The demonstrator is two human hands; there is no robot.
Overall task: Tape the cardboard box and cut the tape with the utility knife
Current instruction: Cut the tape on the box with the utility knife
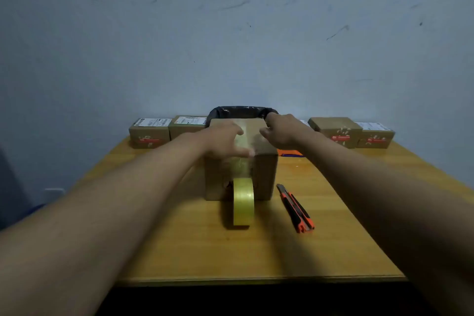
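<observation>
Both hands pressed flat on a cardboard box at a wooden table.

The left hand (224,140) and right hand (283,133) lie fingers spread on the cardboard box (264,174), either side of its tape strip (243,141). Below them stands the tape roll (243,204); the utility knife (296,209) lies beneath the right hand on the table (192,251), before a scuffed pale wall (230,46).

Left arm: bare, extended forward | left hand (225,140): palm down, flat, thumb stretched toward the right | Right arm: bare, extended forward | right hand (280,132): palm down, fingers loosely curled, nothing gripped.
</observation>
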